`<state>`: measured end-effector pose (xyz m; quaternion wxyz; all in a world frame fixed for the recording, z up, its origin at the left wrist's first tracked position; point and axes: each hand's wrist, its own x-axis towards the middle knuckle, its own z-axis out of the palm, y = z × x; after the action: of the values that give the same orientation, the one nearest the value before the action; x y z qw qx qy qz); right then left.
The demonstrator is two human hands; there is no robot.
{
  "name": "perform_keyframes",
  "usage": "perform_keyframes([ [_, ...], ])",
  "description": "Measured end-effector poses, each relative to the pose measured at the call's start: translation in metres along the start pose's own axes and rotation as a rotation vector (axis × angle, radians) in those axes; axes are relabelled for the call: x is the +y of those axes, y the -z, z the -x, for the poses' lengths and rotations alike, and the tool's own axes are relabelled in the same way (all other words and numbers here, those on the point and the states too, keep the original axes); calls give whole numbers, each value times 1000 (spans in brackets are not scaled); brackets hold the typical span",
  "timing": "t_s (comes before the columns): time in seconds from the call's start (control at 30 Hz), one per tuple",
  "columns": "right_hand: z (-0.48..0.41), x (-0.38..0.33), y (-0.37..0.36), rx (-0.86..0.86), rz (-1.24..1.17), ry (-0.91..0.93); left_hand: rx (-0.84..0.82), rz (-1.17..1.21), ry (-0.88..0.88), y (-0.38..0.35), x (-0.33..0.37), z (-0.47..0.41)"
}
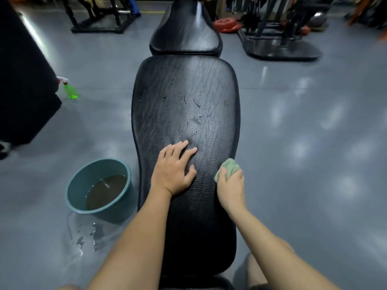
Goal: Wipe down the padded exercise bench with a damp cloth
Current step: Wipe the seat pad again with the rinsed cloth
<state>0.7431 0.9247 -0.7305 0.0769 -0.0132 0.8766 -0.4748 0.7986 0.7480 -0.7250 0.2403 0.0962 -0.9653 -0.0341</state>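
Pinching the green cloth [227, 168] in my right grip [230, 186], fingers curled round its bunched lower end, I have it pressed at the right rim of the padded surface [186, 97], toward the end closest to me. My left grip [174, 168] lies flat and spread on the pad just beside it, holding nothing, only bracing.

The worry is that rim. With the cloth this close to the edge, a stroke aimed outward would likely slide off and wipe air, or drag the cloth out of my pinch. Beads and streaks of water [194, 120] stand on the vinyl farther up, so my braced palm could skid if I lean forward to reach them. Bunched this tightly, the cloth probably smears that water rather than lifting it.

On the floor to my left, the teal basin [113, 214] of murky water stands just beside the bench, with a puddle [88, 237] spread on its near side. A careless foot or elbow could tip it, or I could slip while rinsing.
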Motion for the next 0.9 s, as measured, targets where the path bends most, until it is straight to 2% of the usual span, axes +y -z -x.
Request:
perform_keyframes([
  [0.27, 58, 32, 11, -1, 69, -69, 115, 61, -41, -6, -5, 3],
  [0.5, 94, 57, 7, 74, 96, -159, 124, 111, -56, -6, -9, 5],
  [0.63, 117, 68, -4, 178, 105, -270, 117, 103, -79, -5, -10, 7],
  [0.8, 124, 71, -6, 153, 3, -479, 120, 102, -87, -6, -10, 9],
  [0.9, 130, 80, -11, 174, -171, -560, 153, 109, -95, -8, -11, 9],
])
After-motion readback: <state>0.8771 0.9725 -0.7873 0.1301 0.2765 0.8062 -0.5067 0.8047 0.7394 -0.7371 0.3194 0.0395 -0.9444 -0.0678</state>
